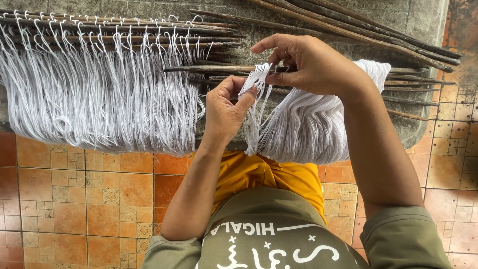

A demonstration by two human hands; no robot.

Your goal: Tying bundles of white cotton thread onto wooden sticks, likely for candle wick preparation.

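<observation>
Head view: the left hand (226, 107) pinches white threads (256, 94), the right hand (303, 62) grips their loops on a stick (209, 68) over the counter (423, 30). Best to keep strands taut and separated.

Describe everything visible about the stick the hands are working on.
The thin dark wooden stick lies roughly level across the grey stone surface. White string loops hang from it at the hands. The right hand pinches loops against it from above; the left hand holds strands just below. Its right end is hidden.
</observation>
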